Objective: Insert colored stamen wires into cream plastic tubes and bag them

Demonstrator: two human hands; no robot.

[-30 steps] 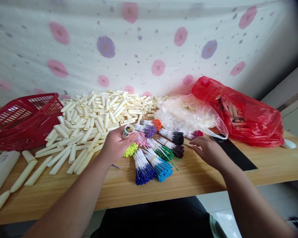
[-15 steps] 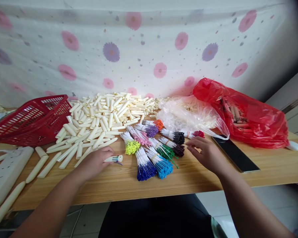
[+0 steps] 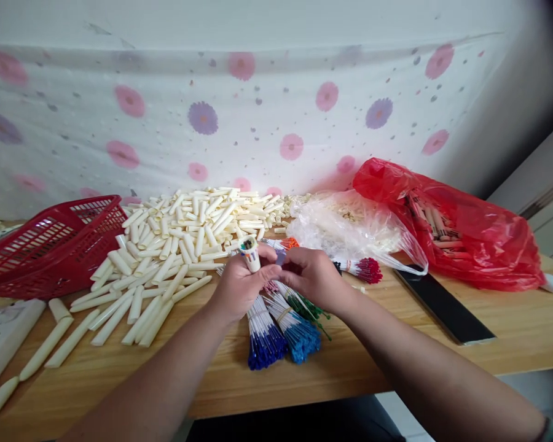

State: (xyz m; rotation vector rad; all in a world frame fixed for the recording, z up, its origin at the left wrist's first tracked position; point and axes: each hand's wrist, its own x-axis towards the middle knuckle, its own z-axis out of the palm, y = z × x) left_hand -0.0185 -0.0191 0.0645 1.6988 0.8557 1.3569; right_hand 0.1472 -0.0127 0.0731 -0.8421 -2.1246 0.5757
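Note:
My left hand [image 3: 239,285] is closed around a cream multicolour pen barrel [image 3: 253,263], held upright with its open end up and coloured sliders around the rim. My right hand [image 3: 316,276] is beside it, thumb and fingers pinched together; what they hold, if anything, is hidden. Both hands hover above bundles of pen refills, partly covering them. Toward me lie a dark blue bundle [image 3: 265,341] and a light blue bundle [image 3: 299,337]. A green bundle [image 3: 311,310] shows under my right hand, a red bundle [image 3: 367,270] lies to its right, and an orange bundle [image 3: 291,244] behind.
A large pile of cream pen barrels [image 3: 175,239] covers the table's left and back. Left stand a red basket [image 3: 59,252] and a white power strip [image 3: 4,337]. Right lie a clear plastic bag [image 3: 345,224], a dark phone [image 3: 447,304] and a red bag [image 3: 479,239] with pen parts.
My left hand has moved right and turned the barrel upright. My right hand has moved left from the bundles' right side to meet it, its fingers now pinched. The view has tilted up slightly.

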